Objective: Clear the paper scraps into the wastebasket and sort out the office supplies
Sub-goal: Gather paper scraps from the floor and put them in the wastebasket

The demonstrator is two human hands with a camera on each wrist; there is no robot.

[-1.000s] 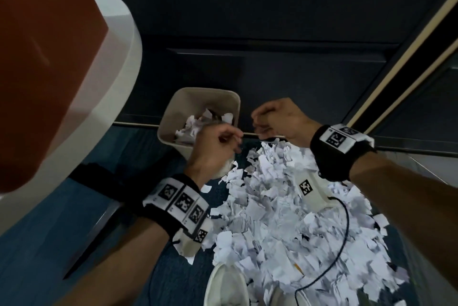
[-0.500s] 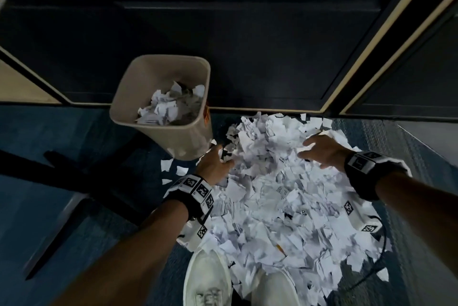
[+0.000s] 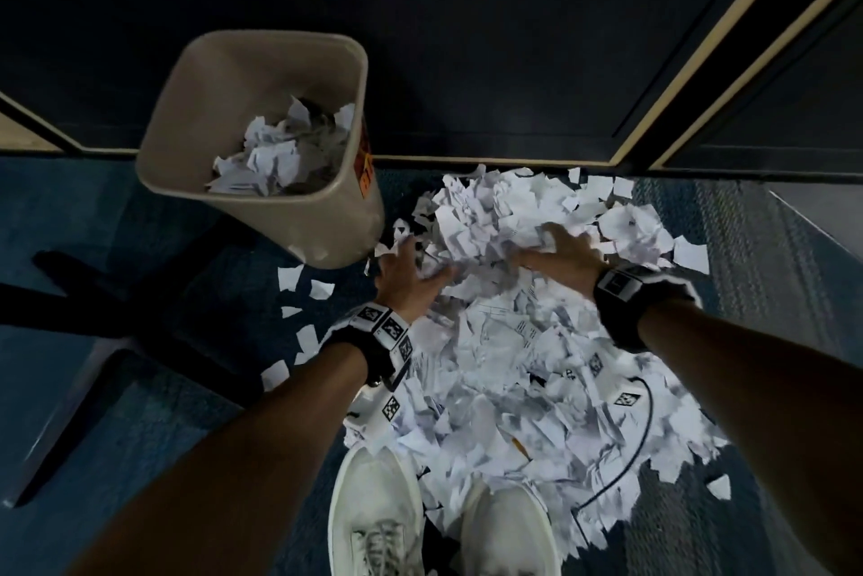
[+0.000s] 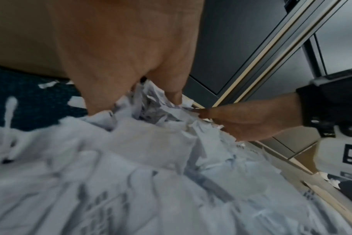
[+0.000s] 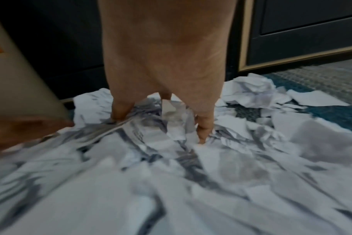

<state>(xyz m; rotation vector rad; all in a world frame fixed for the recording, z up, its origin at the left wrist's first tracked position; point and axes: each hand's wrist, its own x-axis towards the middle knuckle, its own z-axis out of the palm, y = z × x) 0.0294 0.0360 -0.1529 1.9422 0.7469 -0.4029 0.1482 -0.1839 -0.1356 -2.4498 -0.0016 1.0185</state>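
A big heap of torn white paper scraps (image 3: 513, 365) covers the blue carpet in front of my feet. The beige wastebasket (image 3: 187, 118) stands at the heap's upper left, partly filled with scraps. My left hand (image 3: 406, 272) lies on the heap's left edge just beside the basket, fingers reaching into the paper (image 4: 151, 174). My right hand (image 3: 560, 248) rests on the heap's far part with spread fingers (image 5: 203, 127) dug into the scraps. The two hands face each other with a mound of paper between them. Something thin and orange, perhaps a pencil (image 3: 518, 445), pokes out of the heap.
My white shoes (image 3: 373, 515) stand at the heap's near edge. A black cable (image 3: 640, 435) trails over the paper on the right. Dark furniture legs (image 3: 116, 304) cross the carpet on the left. Dark panels with pale trim (image 3: 654, 108) wall off the far side.
Both hands came down from above the wastebasket onto the heap. Since half a second ago they have drawn closer together, bunching scraps between them.
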